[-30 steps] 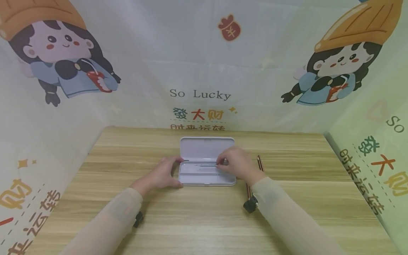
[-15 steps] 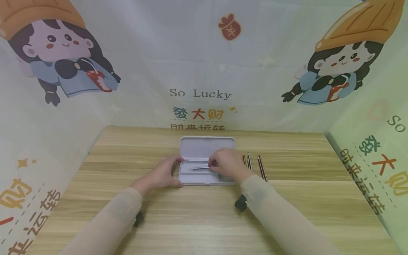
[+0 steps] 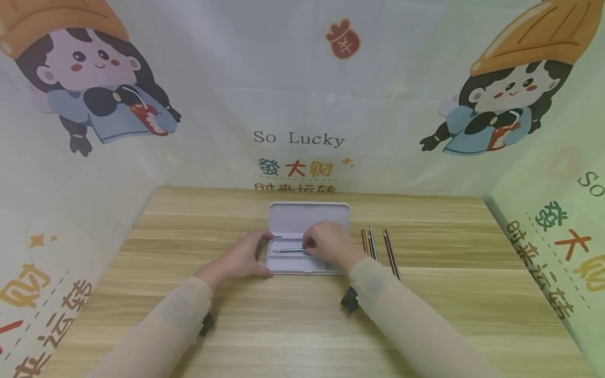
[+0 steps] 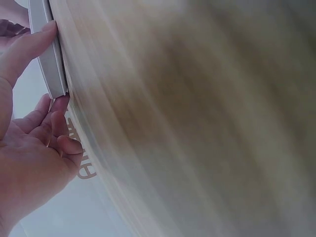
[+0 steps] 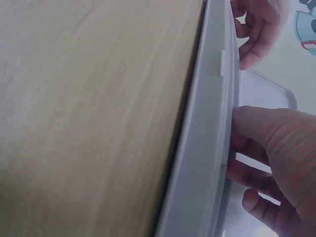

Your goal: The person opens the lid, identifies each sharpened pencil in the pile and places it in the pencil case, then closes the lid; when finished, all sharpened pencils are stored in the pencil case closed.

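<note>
A white pencil case (image 3: 295, 265) lies open on the table, its lid (image 3: 288, 218) tipped back. My left hand (image 3: 240, 257) grips the case's left end, thumb at the front corner and fingers at the back; in the left wrist view its fingertips sit against the case wall (image 4: 52, 74). Over the tray my right hand (image 3: 333, 244) pinches a thin silvery pencil (image 3: 289, 250), point to the left, along the rear compartment. The right wrist view shows the right hand's thumb and fingers (image 5: 254, 126) reaching in past the front wall; the pencil is hidden there.
Right of the case, several pencils lie on the wooden table (image 3: 283, 325): a group (image 3: 370, 242) close to the right forearm and dark red-striped ones (image 3: 391, 254) farther right, partly behind the sleeve. A printed cloth (image 3: 212, 105) hangs around the table's back and sides.
My right hand has moved left over the tray with the silvery pencil, uncovering pencils on the table to the right. My left hand has kept its grip on the case.
</note>
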`<state>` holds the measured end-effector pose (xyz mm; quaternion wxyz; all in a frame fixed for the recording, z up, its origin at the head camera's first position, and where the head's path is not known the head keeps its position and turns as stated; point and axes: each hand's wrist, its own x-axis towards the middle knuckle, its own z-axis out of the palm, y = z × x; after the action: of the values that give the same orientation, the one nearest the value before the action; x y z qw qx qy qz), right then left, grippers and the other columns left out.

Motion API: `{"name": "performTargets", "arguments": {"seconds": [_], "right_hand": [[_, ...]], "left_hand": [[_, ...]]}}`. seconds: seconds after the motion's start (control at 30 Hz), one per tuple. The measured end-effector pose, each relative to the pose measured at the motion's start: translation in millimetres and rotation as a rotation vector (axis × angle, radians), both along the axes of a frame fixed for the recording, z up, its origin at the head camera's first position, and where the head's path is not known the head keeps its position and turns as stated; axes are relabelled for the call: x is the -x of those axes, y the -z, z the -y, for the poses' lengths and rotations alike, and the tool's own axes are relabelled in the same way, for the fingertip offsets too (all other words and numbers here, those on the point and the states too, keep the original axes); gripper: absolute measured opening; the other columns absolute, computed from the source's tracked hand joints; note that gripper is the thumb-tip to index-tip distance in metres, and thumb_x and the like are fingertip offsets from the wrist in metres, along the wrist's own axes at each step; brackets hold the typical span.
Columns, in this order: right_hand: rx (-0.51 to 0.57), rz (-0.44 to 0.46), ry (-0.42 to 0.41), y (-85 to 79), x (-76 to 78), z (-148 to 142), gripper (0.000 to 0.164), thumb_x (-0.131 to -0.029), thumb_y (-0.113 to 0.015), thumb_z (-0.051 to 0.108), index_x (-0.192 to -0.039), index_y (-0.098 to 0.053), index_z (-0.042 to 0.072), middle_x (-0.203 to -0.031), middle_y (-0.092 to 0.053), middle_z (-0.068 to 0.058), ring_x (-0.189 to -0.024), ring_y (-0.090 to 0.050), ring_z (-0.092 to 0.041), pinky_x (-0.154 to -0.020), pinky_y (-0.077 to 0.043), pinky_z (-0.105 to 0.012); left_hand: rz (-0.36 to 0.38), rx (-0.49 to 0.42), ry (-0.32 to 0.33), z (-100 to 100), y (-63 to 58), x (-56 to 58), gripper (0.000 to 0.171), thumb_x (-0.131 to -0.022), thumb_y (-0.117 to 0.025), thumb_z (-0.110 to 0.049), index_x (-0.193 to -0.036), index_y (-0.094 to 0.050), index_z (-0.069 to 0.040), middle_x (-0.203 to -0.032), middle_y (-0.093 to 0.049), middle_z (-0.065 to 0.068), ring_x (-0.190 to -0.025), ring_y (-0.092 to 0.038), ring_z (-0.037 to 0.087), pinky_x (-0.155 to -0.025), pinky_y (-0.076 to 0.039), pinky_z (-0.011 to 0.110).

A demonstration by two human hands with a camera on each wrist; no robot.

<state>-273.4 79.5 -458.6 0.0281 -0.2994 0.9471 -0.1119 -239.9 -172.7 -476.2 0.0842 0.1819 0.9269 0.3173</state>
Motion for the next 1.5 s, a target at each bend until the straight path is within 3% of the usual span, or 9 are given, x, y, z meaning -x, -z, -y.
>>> {"name": "performTargets", "arguments": {"seconds": [0.43,0.67,0.9,1.3,1.5], "right_hand": [[0.077,0.031,-0.006,1.6,-0.5,-5.2,0.009,-0.087,-0.082,0.027,-0.095,-0.080,0.023,-0.098,-0.078,0.007,-0.097,-0.071,-0.014,-0.090,-0.058,-0.037],[0.172,0.019,-0.012,-5.2,-4.5,-16.7,0.010,-0.088,-0.079,0.021,-0.097,-0.079,0.016,-0.099,-0.078,0.004,-0.097,-0.071,-0.016,-0.091,-0.058,-0.036],[0.205,-0.001,0.047,-18.5,-13.5,-37.8,0.014,-0.089,-0.078,0.025,-0.101,-0.078,0.019,-0.103,-0.078,0.005,-0.102,-0.071,-0.021,-0.090,-0.058,-0.041],[0.241,-0.026,0.107,-26.1,-20.4,-68.1,0.022,-0.088,-0.082,0.025,-0.107,-0.078,0.015,-0.106,-0.075,0.001,-0.093,-0.067,-0.020,-0.082,-0.058,-0.039],[0.270,-0.059,0.126,-18.9,-24.5,-82.8,0.023,-0.088,-0.080,0.021,-0.109,-0.077,0.013,-0.109,-0.076,-0.002,-0.094,-0.069,-0.023,-0.082,-0.059,-0.039]], "left_hand": [[0.000,0.009,0.001,-1.2,-0.7,-0.1,0.088,-0.067,-0.095,-0.017,-0.142,-0.052,0.000,-0.146,-0.055,0.023,-0.136,-0.048,0.040,-0.119,-0.037,0.057],[-0.006,0.001,0.005,-1.3,1.7,0.2,0.089,-0.066,-0.095,-0.015,-0.142,-0.052,0.001,-0.146,-0.056,0.023,-0.137,-0.048,0.040,-0.120,-0.036,0.056],[-0.021,-0.002,0.015,-0.7,1.8,0.7,0.089,-0.066,-0.095,-0.016,-0.141,-0.052,0.002,-0.145,-0.057,0.023,-0.136,-0.049,0.041,-0.119,-0.037,0.057],[-0.012,0.012,0.008,-1.4,-0.1,0.7,0.090,-0.065,-0.095,-0.017,-0.142,-0.052,0.001,-0.146,-0.056,0.023,-0.137,-0.049,0.040,-0.120,-0.036,0.056],[0.001,0.009,-0.002,-0.7,-1.5,-1.5,0.090,-0.066,-0.095,-0.017,-0.143,-0.051,0.000,-0.146,-0.056,0.021,-0.136,-0.048,0.039,-0.120,-0.037,0.055]]}}
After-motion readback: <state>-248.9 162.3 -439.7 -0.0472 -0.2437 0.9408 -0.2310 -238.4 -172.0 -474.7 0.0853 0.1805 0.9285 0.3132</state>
